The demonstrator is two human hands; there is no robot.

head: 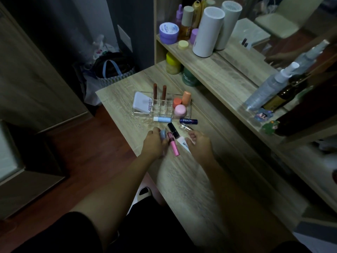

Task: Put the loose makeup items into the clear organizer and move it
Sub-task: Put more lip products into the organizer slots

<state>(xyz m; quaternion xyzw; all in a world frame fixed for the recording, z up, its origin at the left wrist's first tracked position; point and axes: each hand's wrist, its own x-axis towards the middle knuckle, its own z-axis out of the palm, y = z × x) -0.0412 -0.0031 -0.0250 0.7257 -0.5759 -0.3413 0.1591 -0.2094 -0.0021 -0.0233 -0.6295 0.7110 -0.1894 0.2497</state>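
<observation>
Nearest the camera, two bare forearms extend from dark sleeves over a light wood-grain desk. The left hand has its fingers curled around a small blue item. The right hand is pinched on a white tube lying on the desk. The hands are apart, with a pink lip gloss and a black-capped bottle between them.

The clear organizer stands farther along the desk, near its left edge. It holds a white compact, two brown lipsticks upright and three pink-orange containers. A pale blue stick and a dark blue balm lie just in front of it.

A raised shelf borders the desk on the right. Red-brown floor lies left of the desk edge. The desk surface near the camera is bare.
</observation>
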